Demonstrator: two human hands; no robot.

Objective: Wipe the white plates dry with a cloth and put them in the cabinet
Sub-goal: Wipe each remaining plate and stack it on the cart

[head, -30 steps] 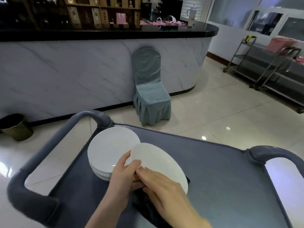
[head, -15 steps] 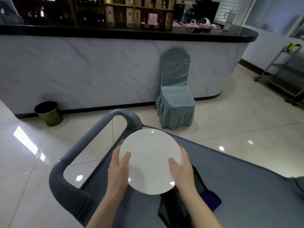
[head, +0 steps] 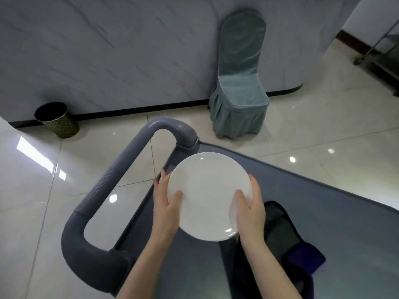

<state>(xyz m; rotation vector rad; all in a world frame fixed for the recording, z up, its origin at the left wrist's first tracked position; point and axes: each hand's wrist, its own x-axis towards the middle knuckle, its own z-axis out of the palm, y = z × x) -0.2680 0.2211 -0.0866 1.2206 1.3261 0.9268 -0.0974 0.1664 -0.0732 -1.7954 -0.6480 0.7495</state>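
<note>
A round white plate [head: 208,195] is held level over the far left corner of the grey cart [head: 313,212]. My left hand [head: 165,201] grips its left rim, thumb on top and fingers underneath. My right hand [head: 250,209] grips the right rim the same way. Whether more plates are stacked under it is hidden by the plate and my hands. A dark cloth [head: 280,234] with a purple edge lies crumpled on the cart just right of my right wrist. No cabinet is in view.
The cart's grey loop handle [head: 112,190] juts out to the left. A covered teal chair [head: 239,83] stands against the marble counter wall [head: 108,50] ahead. A dark wastebasket [head: 57,119] sits at the left, and a metal trolley [head: 384,50] at the far right. Glossy tiled floor surrounds the cart.
A second ago one plate was tilted beside the stack with both hands at its near edge. Now both hands grip the plate by opposite rims, and my view has tilted down and left.
</note>
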